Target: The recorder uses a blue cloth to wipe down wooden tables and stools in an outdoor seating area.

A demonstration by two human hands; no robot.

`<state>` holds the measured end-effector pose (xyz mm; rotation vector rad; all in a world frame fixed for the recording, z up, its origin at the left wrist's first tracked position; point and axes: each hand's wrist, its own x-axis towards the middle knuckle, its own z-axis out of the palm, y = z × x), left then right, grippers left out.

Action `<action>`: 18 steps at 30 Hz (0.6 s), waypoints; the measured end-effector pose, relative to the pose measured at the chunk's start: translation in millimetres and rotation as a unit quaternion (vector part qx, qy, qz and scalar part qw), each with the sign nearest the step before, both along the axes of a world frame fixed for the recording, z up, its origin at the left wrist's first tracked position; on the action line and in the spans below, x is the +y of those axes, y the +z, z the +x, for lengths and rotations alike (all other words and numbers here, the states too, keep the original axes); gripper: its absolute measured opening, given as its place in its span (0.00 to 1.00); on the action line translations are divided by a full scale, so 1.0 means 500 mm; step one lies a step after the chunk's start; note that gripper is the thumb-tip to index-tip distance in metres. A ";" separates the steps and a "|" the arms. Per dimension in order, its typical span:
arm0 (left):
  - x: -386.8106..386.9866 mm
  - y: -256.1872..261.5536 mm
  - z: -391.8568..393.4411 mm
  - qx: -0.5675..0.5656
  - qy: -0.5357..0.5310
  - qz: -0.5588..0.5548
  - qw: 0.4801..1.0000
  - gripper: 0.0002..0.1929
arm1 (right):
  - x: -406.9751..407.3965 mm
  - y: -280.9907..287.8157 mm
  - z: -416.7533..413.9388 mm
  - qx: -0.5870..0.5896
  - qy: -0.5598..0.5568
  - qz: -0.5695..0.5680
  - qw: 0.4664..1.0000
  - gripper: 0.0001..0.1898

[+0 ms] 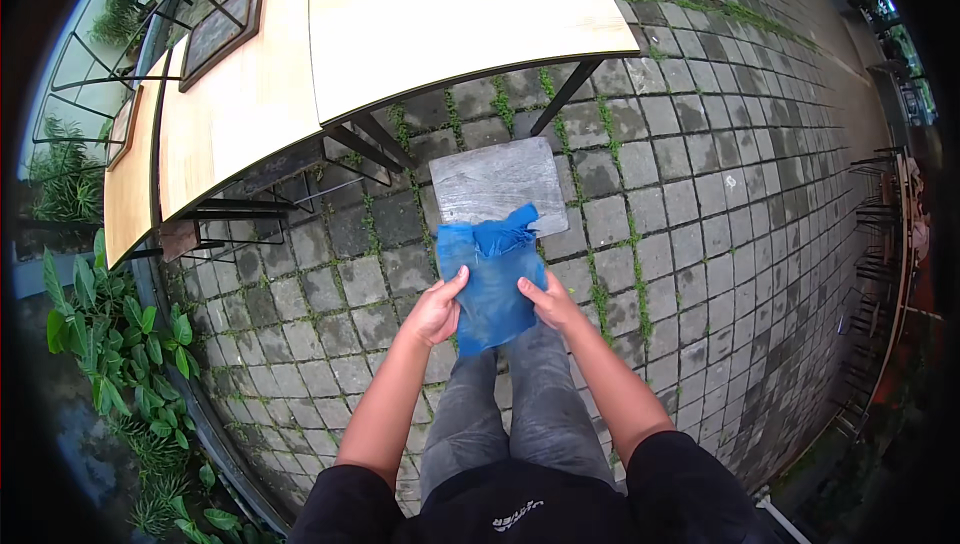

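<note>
A blue cloth (pixel 499 293) with frayed, bunched edges at its top and faded patches hangs between my hands, in front of my legs. My left hand (pixel 440 309) grips its left edge, thumb on top. At the right edge my right hand (pixel 550 299) pinches it the same way. Beyond the cloth lies a grey wood-grained seat or board (pixel 499 176), partly covered by the cloth's upper end; what holds it up is hidden.
Light wooden tables (pixel 450 26) with dark metal legs stand ahead and to the left. Upturned metal-legged stools (pixel 223 30) rest on them. Paving blocks (pixel 660 206) with grass in the joints surround me. Leafy plants (pixel 112 341) grow beyond a kerb at left; more furniture stands far right.
</note>
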<state>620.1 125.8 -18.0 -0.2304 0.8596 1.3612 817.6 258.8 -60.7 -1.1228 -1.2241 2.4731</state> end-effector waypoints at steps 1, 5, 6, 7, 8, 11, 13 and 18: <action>0.040 0.009 -0.011 0.085 -0.016 -0.017 0.996 0.28 | 0.027 0.019 -0.025 0.050 -0.008 0.002 0.999 0.24; 0.222 0.031 -0.095 0.360 -0.062 0.025 0.930 0.26 | 0.187 0.057 -0.116 -0.036 0.007 0.200 0.979 0.22; 0.267 0.053 -0.116 0.391 -0.060 0.063 0.916 0.26 | 0.244 0.070 -0.145 -0.023 0.000 0.222 0.975 0.21; 0.304 0.073 -0.136 0.394 -0.044 0.084 0.914 0.26 | 0.298 0.081 -0.177 -0.010 -0.007 0.241 0.971 0.21; 0.336 0.084 -0.164 0.398 -0.028 0.103 0.911 0.27 | 0.343 0.096 -0.218 -0.010 -0.010 0.260 0.965 0.21; 0.459 0.135 -0.243 0.487 0.026 0.026 0.873 0.23 | 0.481 0.173 -0.340 -0.032 0.007 0.375 0.926 0.20; 0.540 0.139 -0.291 0.593 0.012 -0.059 0.803 0.25 | 0.567 0.177 -0.421 -0.025 -0.022 0.476 0.879 0.19; 0.640 0.089 -0.360 0.825 0.008 -0.224 0.519 0.31 | 0.664 0.172 -0.520 -0.197 0.016 0.645 0.738 0.17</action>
